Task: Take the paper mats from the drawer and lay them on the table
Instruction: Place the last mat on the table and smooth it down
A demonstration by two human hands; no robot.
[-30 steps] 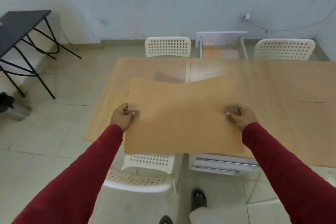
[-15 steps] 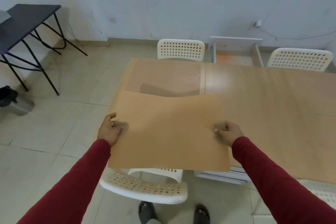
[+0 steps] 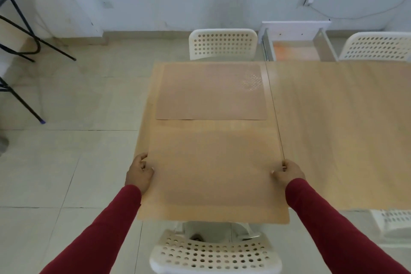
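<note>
I hold a brown paper mat (image 3: pixel 211 171) by its two side edges over the near left end of the wooden table (image 3: pixel 338 131). My left hand (image 3: pixel 139 171) pinches its left edge and my right hand (image 3: pixel 288 172) pinches its right edge. The mat's near edge sticks out past the table's front edge. A second, slightly darker paper mat (image 3: pixel 211 92) lies flat on the far left part of the table. An open white drawer (image 3: pixel 295 44) juts out beyond the table's far side, its orange-tinted floor showing.
White perforated chairs stand at the far side (image 3: pixel 222 44), at the far right (image 3: pixel 378 48) and right below me (image 3: pixel 213 253). A black folding table (image 3: pixel 20 29) stands at the left on the tiled floor. A cable runs along the back wall.
The mat has come down and forward over the near left end of the table, now almost flat. My view has shifted left and closer, showing the other mat lying flat.
</note>
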